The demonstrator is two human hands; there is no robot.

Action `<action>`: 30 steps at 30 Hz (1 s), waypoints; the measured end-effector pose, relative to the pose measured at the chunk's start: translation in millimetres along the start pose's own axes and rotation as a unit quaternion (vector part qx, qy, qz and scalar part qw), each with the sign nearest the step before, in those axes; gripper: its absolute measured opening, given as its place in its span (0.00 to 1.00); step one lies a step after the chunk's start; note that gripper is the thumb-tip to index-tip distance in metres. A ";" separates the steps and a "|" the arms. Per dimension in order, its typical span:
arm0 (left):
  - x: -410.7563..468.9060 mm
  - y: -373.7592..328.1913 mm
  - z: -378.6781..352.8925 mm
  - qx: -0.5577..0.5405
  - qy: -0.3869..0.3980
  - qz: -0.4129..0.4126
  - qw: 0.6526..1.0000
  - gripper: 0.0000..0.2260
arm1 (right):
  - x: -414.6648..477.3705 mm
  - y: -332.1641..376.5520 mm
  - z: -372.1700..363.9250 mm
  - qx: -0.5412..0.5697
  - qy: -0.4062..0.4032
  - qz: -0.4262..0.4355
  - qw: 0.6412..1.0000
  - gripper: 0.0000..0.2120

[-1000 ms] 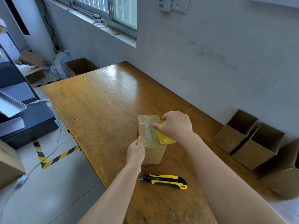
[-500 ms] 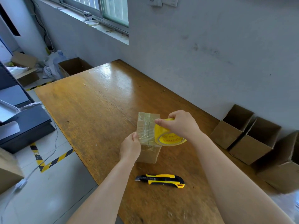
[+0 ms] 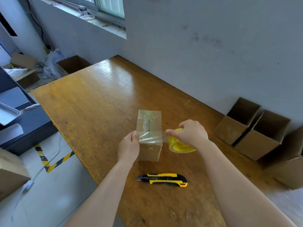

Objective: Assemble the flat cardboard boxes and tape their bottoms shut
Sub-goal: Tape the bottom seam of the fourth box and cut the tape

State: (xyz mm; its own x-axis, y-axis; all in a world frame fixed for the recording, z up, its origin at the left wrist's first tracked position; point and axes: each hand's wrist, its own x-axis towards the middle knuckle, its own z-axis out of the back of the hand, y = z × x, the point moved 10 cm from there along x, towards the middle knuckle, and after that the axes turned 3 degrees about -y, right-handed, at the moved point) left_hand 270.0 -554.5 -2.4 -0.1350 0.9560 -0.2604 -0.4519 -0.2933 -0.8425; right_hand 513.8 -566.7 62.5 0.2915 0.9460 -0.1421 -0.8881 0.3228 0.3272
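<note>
Two hands: L hand [image 3: 129, 148] and R hand [image 3: 188, 133], both occupied.
Cardboard box [image 3: 149, 128]: small, mid wooden table [image 3: 98, 112], flap side up. Long axis runs away from person, w/ seam along it.
L hand: grips box's near-left corner. Thumb on top pins tape end at left edge; other fingers go down the side, mostly hidden.
R hand: just right of box, fingers curled round yellow tape roll [image 3: 180, 145]. Roll sits past box's right edge.
Tape strip [image 3: 152, 136]: clear, pulled L-to-R across near end of top, square to seam. Short free span btwn right edge and roll.
Utility knife [image 3: 162, 179]: flat on table, nearer person than box, btwn forearms. Blade end points left.
Step (guess): cross-strip nearly laid; wrap down right side, then cut at free span.
Nearer hand: L looks closer to knife, but it's pinning tape.
</note>
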 end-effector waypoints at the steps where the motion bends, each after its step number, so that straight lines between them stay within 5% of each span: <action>1: -0.3 -0.3 -0.5 -0.001 -0.002 -0.002 1.000 0.19 | 1.0 -2.4 -2.2 0.001 0.003 -0.002 1.000 0.26; 17: -1.7 2.3 -2.5 -0.009 -0.002 0.010 1.000 0.19 | -5.7 -18.9 -56.8 0.063 -0.006 -0.025 0.998 0.31; 22: -6.2 -9.2 -12.5 0.091 0.023 -0.033 0.995 0.19 | -14.0 -11.1 -54.8 0.004 -0.015 -0.035 0.999 0.32; 27: 15.7 -10.5 -12.0 0.000 0.115 0.016 0.993 0.22 | -21.9 -0.8 -67.1 0.013 0.035 -0.069 0.997 0.29; 30: 24.1 -28.9 13.7 0.194 0.003 -0.053 0.980 0.30 | -26.6 11.1 -78.5 0.124 0.064 -0.068 0.988 0.25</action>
State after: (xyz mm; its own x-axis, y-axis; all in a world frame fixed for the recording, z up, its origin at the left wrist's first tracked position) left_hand 267.7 -522.9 22.2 -0.0648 0.9808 -0.1840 -0.7642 -0.1674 -0.6229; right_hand 468.3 -590.6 -3.4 0.3416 0.8865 -0.3122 -0.7248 0.4599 0.5129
